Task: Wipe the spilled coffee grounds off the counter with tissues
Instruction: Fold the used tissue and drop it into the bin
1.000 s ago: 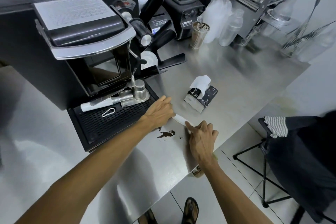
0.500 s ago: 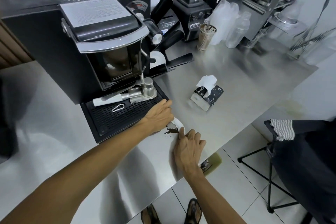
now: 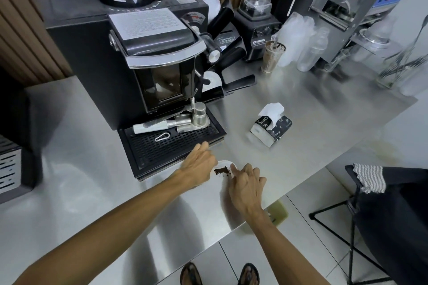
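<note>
Brown coffee grounds (image 3: 222,171) sit in one small dark heap that appears to rest on a white tissue (image 3: 224,164), with a few loose specks beside it. The tissue lies on the steel worktop (image 3: 312,141), just in front of the drip tray (image 3: 166,146) of the coffee machine (image 3: 150,53) and between the two hands. The right hand (image 3: 245,186) has its fingers curled and seems to pinch the tissue's near edge. The left hand (image 3: 199,166) lies against the tissue's other side with its fingers fairly straight. Whether its thumb grips the paper underneath I cannot tell. Judging by this, the sweeping is mostly done: the spill looks collected into one spot rather than scattered. What seems left is to fold or lift the tissue round the heap without tipping it, pick up the stray specks, and carry the lot away. No bin is clearly in view. The tissue box (image 3: 272,126), well apart to the right, has a fresh sheet sticking up if a second pass is needed.
</note>
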### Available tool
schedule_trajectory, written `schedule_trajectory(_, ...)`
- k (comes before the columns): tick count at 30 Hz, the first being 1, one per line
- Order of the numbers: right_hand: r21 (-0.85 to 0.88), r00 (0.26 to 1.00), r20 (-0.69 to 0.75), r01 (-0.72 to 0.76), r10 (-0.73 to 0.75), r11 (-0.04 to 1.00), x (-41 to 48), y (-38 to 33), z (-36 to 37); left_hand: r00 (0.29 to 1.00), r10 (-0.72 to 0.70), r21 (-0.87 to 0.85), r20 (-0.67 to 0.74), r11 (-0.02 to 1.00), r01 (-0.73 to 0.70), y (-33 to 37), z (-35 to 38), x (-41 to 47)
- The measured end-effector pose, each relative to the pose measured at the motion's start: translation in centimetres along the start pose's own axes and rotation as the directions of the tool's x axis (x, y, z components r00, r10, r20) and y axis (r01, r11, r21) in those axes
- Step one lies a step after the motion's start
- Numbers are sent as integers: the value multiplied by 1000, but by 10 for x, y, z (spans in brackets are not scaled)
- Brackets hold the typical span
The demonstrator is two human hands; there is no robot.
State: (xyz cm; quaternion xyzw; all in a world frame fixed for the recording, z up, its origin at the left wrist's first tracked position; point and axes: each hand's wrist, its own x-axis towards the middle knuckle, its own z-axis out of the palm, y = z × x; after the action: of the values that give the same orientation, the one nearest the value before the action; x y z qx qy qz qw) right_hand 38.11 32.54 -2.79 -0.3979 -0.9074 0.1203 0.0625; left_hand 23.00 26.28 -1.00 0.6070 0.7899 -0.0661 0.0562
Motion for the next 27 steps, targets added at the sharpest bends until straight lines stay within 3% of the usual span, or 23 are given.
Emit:
schedule_trajectory(4, -39, 999, -30, 34, -35, 999, 20, 13, 0, 994, -71, -103, -81, 993, 62, 0, -2, 2)
schedule_trajectory(10, -119, 994, 34, 111, -108, 987, 36, 17, 2, 990, -140, -183, -9, 974, 136, 13, -6, 3)
schedule_trajectory(16, -55, 981, 80, 180, -175, 982, 14, 19, 4, 986, -158, -299, 54, 940, 167, 16, 3, -6)
schedule_trajectory(21, 81, 992, 36, 118, -121, 990, 25, 22, -2, 968, -251, -439, 18, 868, 233, 14, 5, -8)
schedule_trajectory(24, 65, 991, 11, 130, -131, 989, 40, 23, -3, 964, -266, -450, -6, 862, 235, 12, 4, -1)
schedule_trajectory(27, 3, 971, 9, 238, -238, 971, 45, 24, -4, 970, -244, -406, 25, 884, 233, 13, 3, 1)
